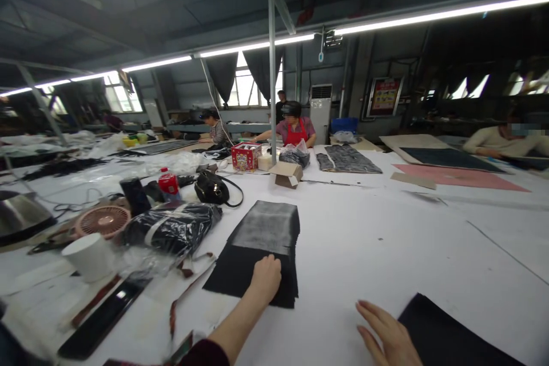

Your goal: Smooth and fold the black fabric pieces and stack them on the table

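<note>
A stack of black fabric pieces lies on the white table in front of me, with uneven layered edges along its right side. Its far part is a greyish, chalky-looking panel. My left hand rests on the near black part with fingers curled closed; the fingertips are hidden, so I cannot tell if they pinch a layer. At the lower right, my right hand is open, fingers apart, over the table. Just beside it lies another black fabric piece, partly cut off by the frame.
To the left are a dark phone, a white cup, a pink fan, a plastic-wrapped black bundle and a black handbag. A small carton stands by a pole. Co-workers sit across the table.
</note>
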`<state>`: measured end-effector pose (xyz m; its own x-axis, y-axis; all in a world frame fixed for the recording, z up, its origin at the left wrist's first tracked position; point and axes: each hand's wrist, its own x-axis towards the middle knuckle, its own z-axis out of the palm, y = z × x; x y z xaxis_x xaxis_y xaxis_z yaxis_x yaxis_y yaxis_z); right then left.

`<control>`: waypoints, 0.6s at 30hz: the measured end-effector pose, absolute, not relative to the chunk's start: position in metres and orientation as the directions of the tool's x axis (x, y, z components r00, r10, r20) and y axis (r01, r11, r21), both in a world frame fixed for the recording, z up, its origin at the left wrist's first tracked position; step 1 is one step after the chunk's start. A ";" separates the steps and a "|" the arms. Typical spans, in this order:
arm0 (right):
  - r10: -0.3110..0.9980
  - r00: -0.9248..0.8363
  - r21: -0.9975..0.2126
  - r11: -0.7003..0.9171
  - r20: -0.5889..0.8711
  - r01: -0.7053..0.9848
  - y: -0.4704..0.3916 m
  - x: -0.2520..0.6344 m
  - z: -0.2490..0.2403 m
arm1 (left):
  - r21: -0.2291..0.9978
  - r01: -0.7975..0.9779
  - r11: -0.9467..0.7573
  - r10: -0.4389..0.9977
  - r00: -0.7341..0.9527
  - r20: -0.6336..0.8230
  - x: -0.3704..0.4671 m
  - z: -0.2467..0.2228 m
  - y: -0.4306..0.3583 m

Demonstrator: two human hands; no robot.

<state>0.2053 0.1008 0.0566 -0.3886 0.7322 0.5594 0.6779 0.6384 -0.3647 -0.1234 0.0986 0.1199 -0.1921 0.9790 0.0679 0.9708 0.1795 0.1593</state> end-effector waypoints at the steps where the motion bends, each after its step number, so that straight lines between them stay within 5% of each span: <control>1: 0.749 -0.423 -0.401 0.642 0.511 0.654 0.100 0.183 0.059 | 0.187 0.968 0.169 0.981 -0.184 0.064 -0.124 0.117 0.102; 5: 0.761 -0.557 -0.477 0.646 0.333 0.597 0.110 0.101 0.077 | 0.367 0.919 0.142 0.978 -0.187 0.090 -0.139 0.111 0.107; 10: 0.703 -0.669 -0.345 0.707 0.243 0.618 0.138 0.037 0.102 | 0.696 0.711 0.100 0.969 -0.227 0.093 -0.170 0.106 0.103; 15: 0.707 -0.667 -0.240 0.708 0.236 0.665 0.141 0.009 0.101 | 0.970 0.237 0.048 0.958 -0.287 0.022 -0.190 0.100 0.106; 18: 0.720 -0.646 -0.195 0.693 0.254 0.694 0.135 0.003 0.100 | 0.985 -0.170 0.009 0.927 -0.368 -0.072 -0.207 0.106 0.102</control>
